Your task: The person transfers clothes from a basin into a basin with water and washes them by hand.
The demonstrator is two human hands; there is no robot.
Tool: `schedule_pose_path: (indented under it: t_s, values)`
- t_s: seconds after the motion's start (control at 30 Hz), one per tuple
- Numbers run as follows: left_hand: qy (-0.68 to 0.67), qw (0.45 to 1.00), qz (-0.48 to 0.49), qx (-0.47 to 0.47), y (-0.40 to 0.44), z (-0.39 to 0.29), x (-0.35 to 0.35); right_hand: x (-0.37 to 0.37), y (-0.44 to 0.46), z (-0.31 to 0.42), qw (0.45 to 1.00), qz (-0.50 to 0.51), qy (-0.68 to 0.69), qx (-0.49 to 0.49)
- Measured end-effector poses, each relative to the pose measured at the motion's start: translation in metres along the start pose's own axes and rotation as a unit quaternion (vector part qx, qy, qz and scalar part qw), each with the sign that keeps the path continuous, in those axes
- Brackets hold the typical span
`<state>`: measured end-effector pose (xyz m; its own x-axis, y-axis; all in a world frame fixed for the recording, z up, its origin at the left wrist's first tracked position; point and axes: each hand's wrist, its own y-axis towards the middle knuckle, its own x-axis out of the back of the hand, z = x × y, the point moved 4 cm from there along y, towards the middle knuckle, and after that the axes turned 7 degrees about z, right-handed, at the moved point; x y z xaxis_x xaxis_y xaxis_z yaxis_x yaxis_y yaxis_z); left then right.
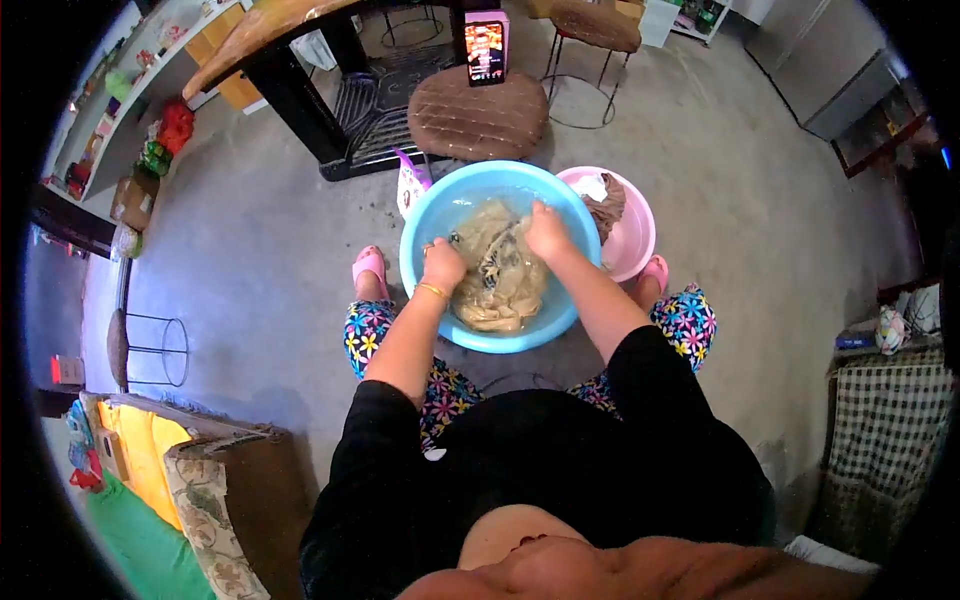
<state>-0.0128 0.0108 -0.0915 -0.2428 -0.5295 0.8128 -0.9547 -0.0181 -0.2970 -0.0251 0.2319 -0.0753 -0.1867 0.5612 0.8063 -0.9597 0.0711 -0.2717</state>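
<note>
A light blue basin (428, 310) stands on the floor between my feet, with water in it. In the water lies a wet tan garment (510, 285) with a dark print, bunched up so its kind does not show. My left hand (443, 264) is closed on the garment's left edge, close to the basin's left wall. On the other side, my right hand (546, 232) grips the cloth near its upper right part. Fingertips of both hands are partly hidden.
A pink basin (632, 245) with brown cloth stands just right of the blue one. A purple-and-white bag (411, 184) is at the left. Beyond is a brown padded stool (477, 115) with an upright phone (486, 53). A wooden table (270, 35) stands further back.
</note>
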Motion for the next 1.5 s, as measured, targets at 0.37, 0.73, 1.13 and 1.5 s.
schedule_pose_path:
  t_s: [0.37,0.73,1.13,1.5]
  values:
    - [0.126,0.96,0.243,-0.059,0.001,-0.008,0.002,0.005,0.018,-0.023,0.989,0.14,0.052,-0.017]
    - [-0.144,0.98,0.084,-0.106,-0.021,-0.008,0.034,0.031,-0.019,0.0,0.938,0.07,0.291,0.173]
    - [-0.407,0.878,0.134,-0.212,-0.029,-0.06,0.067,0.041,-0.035,0.092,0.873,0.148,0.349,0.308]
    - [-0.568,0.787,0.19,-0.149,-0.017,-0.034,0.049,0.015,-0.008,0.075,0.866,0.175,0.421,0.204]
